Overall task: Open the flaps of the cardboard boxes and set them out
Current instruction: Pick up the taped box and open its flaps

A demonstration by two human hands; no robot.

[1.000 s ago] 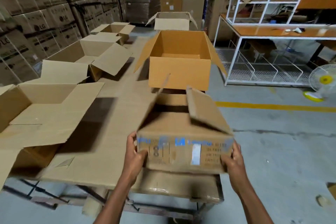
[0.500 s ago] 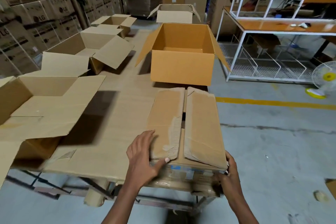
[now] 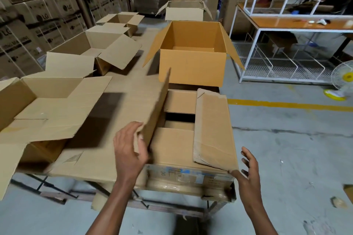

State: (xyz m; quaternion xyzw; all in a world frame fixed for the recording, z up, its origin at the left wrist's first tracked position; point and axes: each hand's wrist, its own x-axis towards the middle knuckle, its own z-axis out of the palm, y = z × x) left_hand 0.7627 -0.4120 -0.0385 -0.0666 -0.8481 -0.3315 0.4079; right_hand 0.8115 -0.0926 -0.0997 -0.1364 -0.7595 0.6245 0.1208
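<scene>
Head cam caught the small box [image 3: 189,150] sitting at the near end of the cardboard-covered table [image 3: 122,105], right at the person's edge, and it had changed a lot in half a second: both long top flaps were lying shut back then, and now the left flap [image 3: 156,112] was swung up nearly on edge, so you could see the two short inner flaps and the dark gap between them. The right flap [image 3: 214,129] was lying flat over its side, not lifted. So I'd say this box was maybe half opened, with the right flap and then the inner ones left to fold out. The left hand [image 3: 129,149] had its fingers curled round the near end of the raised flap, thumb on the inner face, pinching it as it pushed it outward. The right hand [image 3: 248,173] sat just beside the box's near right corner, fingers spread and holding nothing, thumb touching or almost touching the corner of the flat flap, can't quite tell. Further up the table, the orange box [image 3: 191,66] stood just behind this one with its flaps already out, and several more opened boxes [image 3: 57,101] were spread along the left side.
</scene>
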